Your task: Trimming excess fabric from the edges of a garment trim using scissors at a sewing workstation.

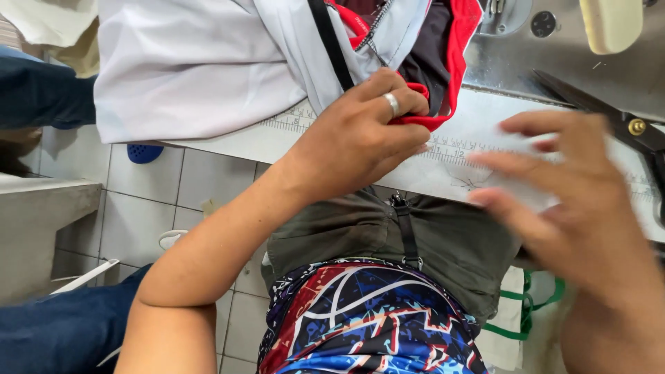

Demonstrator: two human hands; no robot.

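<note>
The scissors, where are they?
In the head view the scissors lie at the far right on the table, just beyond the blurred right hand and below the sewing machine.

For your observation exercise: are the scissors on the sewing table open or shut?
Shut, as far as visible: the scissors' dark blades lie together as one tapering point; the handles run out of frame.

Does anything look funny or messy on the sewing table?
A little. The white and red garment is bunched up and hangs over the table edge, pinned by the left hand. The right hand is blurred. Nothing looks spilled or broken.
</note>
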